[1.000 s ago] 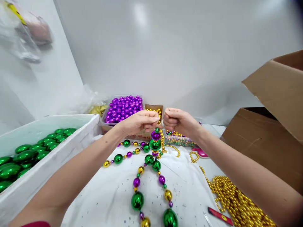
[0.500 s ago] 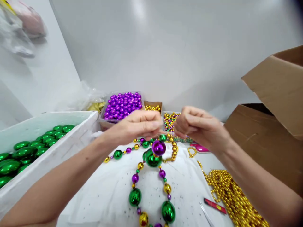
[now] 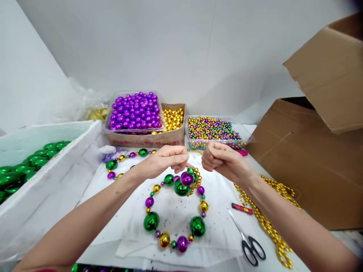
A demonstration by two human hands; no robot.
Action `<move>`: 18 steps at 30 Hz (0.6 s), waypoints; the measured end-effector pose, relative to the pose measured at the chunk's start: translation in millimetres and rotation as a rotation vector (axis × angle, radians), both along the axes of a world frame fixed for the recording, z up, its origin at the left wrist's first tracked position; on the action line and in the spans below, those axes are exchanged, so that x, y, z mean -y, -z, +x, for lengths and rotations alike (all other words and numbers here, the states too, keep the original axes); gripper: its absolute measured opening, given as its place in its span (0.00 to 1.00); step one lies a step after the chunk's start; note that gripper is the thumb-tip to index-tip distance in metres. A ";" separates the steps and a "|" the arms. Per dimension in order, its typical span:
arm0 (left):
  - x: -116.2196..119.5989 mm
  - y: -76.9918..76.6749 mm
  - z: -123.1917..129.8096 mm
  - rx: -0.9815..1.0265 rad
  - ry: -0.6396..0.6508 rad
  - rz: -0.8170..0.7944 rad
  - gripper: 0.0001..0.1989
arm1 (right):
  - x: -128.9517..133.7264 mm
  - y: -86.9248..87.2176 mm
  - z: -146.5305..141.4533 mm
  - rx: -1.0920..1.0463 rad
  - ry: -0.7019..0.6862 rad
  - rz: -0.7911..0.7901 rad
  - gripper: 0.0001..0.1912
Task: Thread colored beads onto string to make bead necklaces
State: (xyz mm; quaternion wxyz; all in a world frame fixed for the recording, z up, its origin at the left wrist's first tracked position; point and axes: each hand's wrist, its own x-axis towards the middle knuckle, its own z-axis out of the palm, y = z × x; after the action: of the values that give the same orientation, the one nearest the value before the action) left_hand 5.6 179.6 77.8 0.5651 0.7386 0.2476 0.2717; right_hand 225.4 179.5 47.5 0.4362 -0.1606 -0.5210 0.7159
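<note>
My left hand (image 3: 170, 159) is closed above a cluster of green and purple beads, pinching what looks like a thin cord. Just to its right my right hand (image 3: 219, 158) makes a fist; what its fingers hold is too small to make out. Under my left hand hangs the cluster, with a purple ball (image 3: 186, 178), a green ball (image 3: 181, 187) and small gold beads (image 3: 198, 177). A loop of green, purple and gold beads (image 3: 151, 221) lies below on the white cloth (image 3: 127, 223).
Black-handled scissors (image 3: 248, 241) and a red lighter (image 3: 242, 208) lie right, beside gold bead strings (image 3: 269, 226). Behind are a purple-ball tray (image 3: 136, 130), a mixed-bead tray (image 3: 210, 142) and a cardboard box (image 3: 300, 166). A white foam box (image 3: 70, 162) stands left.
The view has tipped down and shifted, showing the scissors and whole bead loop. The bead cluster hangs closer under my left hand. Both hands remain closed and near each other.
</note>
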 end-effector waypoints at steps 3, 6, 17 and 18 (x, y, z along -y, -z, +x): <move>11.1 -1.1 -0.5 -0.126 0.025 0.035 0.15 | 7.3 9.6 1.9 0.019 -0.005 -0.010 0.12; 20.3 -3.3 -1.1 -0.232 0.041 0.075 0.15 | 16.0 17.1 5.4 0.102 0.026 0.027 0.12; 34.0 4.2 10.0 -0.319 0.111 0.111 0.16 | 39.7 23.2 3.6 0.276 -0.181 -0.299 0.12; 35.4 7.3 10.5 -0.313 0.097 0.089 0.16 | 40.3 27.6 0.7 0.259 -0.133 -0.320 0.13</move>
State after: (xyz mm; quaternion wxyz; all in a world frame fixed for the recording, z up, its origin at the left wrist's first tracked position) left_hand 16.1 144.2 70.5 0.4986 0.8074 0.2844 0.1365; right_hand 226.0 139.2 19.9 0.2867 -0.2837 -0.4618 0.7900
